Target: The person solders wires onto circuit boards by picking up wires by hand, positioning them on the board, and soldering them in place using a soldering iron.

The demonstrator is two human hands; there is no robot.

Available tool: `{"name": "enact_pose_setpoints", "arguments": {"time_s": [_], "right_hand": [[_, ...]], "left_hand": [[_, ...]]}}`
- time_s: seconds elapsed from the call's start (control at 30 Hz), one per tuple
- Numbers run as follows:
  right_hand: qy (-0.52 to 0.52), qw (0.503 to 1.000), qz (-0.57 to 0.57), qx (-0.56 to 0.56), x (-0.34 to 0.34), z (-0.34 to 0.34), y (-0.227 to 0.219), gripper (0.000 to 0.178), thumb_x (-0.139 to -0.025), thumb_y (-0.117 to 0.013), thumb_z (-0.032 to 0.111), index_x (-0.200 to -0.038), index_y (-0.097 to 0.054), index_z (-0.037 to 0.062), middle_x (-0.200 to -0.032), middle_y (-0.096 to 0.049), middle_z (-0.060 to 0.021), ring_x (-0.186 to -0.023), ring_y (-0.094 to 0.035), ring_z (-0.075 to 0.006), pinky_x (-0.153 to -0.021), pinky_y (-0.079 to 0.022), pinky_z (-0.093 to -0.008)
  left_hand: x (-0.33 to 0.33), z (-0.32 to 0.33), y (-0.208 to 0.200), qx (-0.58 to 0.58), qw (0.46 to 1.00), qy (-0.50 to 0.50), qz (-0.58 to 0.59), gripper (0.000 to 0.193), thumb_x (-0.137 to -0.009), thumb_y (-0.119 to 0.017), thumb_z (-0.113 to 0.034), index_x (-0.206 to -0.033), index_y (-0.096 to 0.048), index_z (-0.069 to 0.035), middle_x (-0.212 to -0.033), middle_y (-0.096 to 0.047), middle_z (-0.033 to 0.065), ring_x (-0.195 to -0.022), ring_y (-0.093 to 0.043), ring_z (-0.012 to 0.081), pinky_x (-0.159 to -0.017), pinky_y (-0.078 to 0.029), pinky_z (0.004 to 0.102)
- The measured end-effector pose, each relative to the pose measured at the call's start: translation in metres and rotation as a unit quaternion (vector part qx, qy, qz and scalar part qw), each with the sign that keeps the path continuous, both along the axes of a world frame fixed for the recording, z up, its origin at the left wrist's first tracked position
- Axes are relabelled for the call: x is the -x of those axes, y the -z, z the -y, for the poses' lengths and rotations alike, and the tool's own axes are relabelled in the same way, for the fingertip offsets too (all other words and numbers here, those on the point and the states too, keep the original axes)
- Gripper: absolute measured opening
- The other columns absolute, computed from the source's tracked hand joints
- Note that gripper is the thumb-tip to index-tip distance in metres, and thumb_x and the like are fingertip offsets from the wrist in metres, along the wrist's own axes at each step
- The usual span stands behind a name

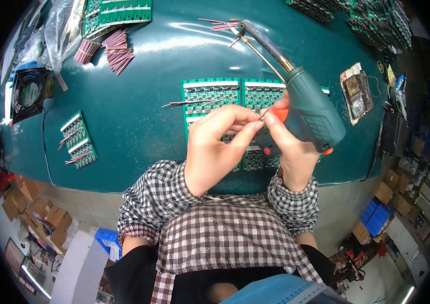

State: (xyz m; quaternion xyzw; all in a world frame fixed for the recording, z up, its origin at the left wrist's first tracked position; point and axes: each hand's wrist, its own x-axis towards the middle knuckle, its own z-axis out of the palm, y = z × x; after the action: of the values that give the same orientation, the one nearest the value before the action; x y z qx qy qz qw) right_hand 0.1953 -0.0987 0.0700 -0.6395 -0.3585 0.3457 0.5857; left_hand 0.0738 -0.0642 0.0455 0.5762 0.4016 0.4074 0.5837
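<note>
My right hand [293, 147] is closed round a dark green soldering gun [317, 109] with an orange trigger; its metal tube and tip reach up and left. The thumb of that hand meets the fingertips of my left hand [220, 142], which pinch a thin wire [264, 114]. Under both hands lie green circuit board panels [211, 82], partly covered. Several loose red, white and black wires [187, 104] rest across the left panel. Behind the gun's tip is a small bunch of wires [223, 26].
A small board strip with wires [79, 142] lies at left, near a black fan [30, 93]. Wire bundles [118, 50] and stacked boards [118, 12] are at the back left. More boards [379, 23] stand back right, above a worn tray [358, 93].
</note>
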Motion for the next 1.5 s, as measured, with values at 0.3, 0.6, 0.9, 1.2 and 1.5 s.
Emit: {"name": "enact_pose_setpoints", "arguments": {"time_s": [0.3,0.6,0.9,1.2,1.5], "right_hand": [[-0.005,1.0,0.028,0.014,-0.006,-0.001,0.002,0.024,-0.074,-0.066,-0.004,-0.096,-0.057,0.0,-0.084,-0.06,-0.0052,-0.073,-0.06,-0.011,-0.063,-0.051,-0.0237],[0.009,1.0,-0.023,0.004,-0.012,-0.002,0.012,0.026,-0.073,-0.065,-0.006,-0.098,-0.057,-0.0002,-0.087,-0.06,-0.0058,-0.075,-0.06,-0.0119,-0.065,-0.051,-0.0247],[0.018,0.999,-0.037,0.017,-0.009,-0.005,0.008,0.031,-0.073,-0.066,-0.007,-0.101,-0.056,-0.0007,-0.089,-0.06,-0.0055,-0.077,-0.06,-0.0124,-0.069,-0.051,-0.025],[0.049,0.998,-0.006,0.028,-0.01,-0.007,0.002,0.04,-0.071,-0.066,-0.008,-0.108,-0.054,-0.0021,-0.089,-0.059,-0.0066,-0.077,-0.059,-0.0143,-0.071,-0.05,-0.0268],[-0.004,0.999,-0.035,0.011,-0.007,-0.008,0.001,0.036,-0.072,-0.061,-0.01,-0.106,-0.051,-0.0032,-0.091,-0.054,-0.008,-0.081,-0.06,-0.0183,-0.074,-0.05,-0.0292]], "left_hand": [[-0.004,-0.005,0.001,0.036,0.999,0.029,0.006,0.011,-0.077,-0.065,0.003,-0.087,-0.061,0.001,-0.082,-0.064,0.0074,-0.073,-0.064,0.0125,-0.064,-0.054,0.0226],[-0.007,-0.008,0.004,0.207,0.963,0.072,0.154,0.008,-0.084,-0.058,0.003,-0.092,-0.056,0.003,-0.089,-0.062,0.0088,-0.079,-0.063,0.0128,-0.073,-0.053,0.0237],[-0.007,-0.01,0.003,0.263,0.942,0.06,0.198,0.007,-0.085,-0.057,0.002,-0.091,-0.055,0.004,-0.087,-0.061,0.0074,-0.08,-0.062,0.0116,-0.073,-0.053,0.0235],[0.024,-0.078,0.01,-0.253,0.918,-0.117,-0.283,0.01,-0.083,-0.061,-0.006,-0.09,-0.06,0.0,-0.081,-0.062,0.0066,-0.071,-0.058,0.0136,-0.065,-0.046,0.0249],[0.012,-0.037,-0.001,0.432,0.864,0.167,0.194,0.018,-0.088,-0.059,-0.013,-0.099,-0.057,0.0,-0.087,-0.063,0.0077,-0.075,-0.062,0.0131,-0.069,-0.052,0.0241]]}}
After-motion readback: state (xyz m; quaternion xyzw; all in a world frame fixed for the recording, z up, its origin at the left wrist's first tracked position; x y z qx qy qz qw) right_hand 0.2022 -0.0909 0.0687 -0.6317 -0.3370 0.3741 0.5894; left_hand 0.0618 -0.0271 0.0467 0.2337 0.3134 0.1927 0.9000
